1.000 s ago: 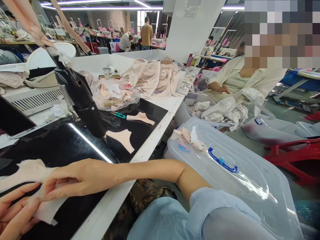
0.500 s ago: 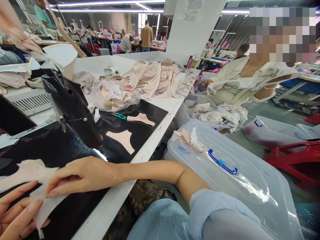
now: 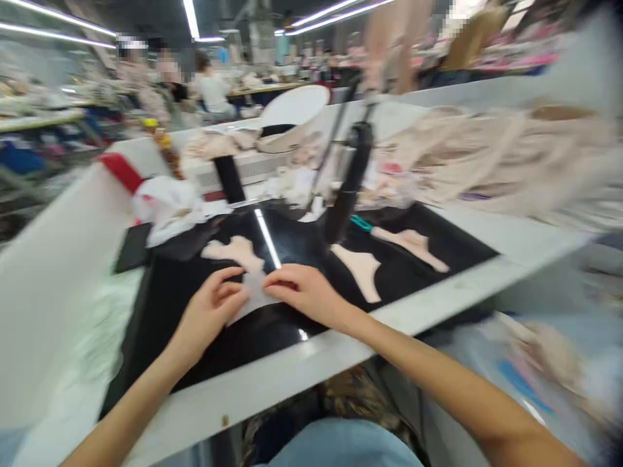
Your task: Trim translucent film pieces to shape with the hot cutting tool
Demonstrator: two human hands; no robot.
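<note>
In the head view, my left hand (image 3: 211,301) and my right hand (image 3: 304,292) are close together over a black work surface (image 3: 282,324). Both pinch a thin white, see-through fabric piece (image 3: 254,292), one at each side. Joined to it or lying against it is a beige fabric piece (image 3: 238,250) just beyond my fingers; which of the two I cannot tell. Right of my right hand lies a cut beige panel (image 3: 357,272), with another beige panel (image 3: 411,246) farther right. The picture is smeared by motion.
A black hanging device (image 3: 348,185) stands just beyond my right hand. A teal clip-like item (image 3: 361,223) lies near the panels. Beige garments (image 3: 487,155) are heaped at back right, white cloth (image 3: 170,207) and a dark phone-like object (image 3: 133,248) at left. People work behind.
My view has swung left, from a co-worker and a plastic bin at the right to the work surface. Both hands still hold the white fabric, now nearer the middle of the picture.
</note>
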